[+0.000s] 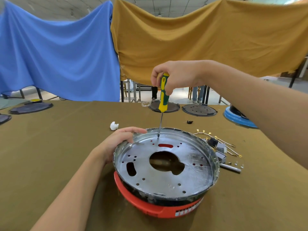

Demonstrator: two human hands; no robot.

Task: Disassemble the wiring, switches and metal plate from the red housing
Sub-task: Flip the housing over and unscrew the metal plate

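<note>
We have the right hand (175, 77) wrapped around the yellow-green handle of a screwdriver (162, 95), held upright, its tip down on the far part of the metal plate (166, 165), presumably in a screw though the head is too small to make out. The left hand (120, 140) grasps the plate's left rim, thumb over the edge and fingers curled outside it, steadying things. The plate sits in the red housing (158, 207), which rests on the olive-covered table (58, 147) right in front of us, and the wiring (216, 140) with gold terminals plus a grey switch block (220, 152) already lies on the cloth just right of the housing, with a few loose screws (236, 164) near it. Risks, as we judge them: the driver is long and thin and gripped high, so it could cam out and skid across the shiny plate toward the left fingers; the plate rim looks thin and possibly sharp (the thumb is hooked right over it); the housing could rock on its rounded base if pushed off-centre; the small screws could roll or get lost in the cloth. Writing: a red-and-white striped label (186, 211) on the housing's front, nothing legible, no brand visible on the driver either.
</note>
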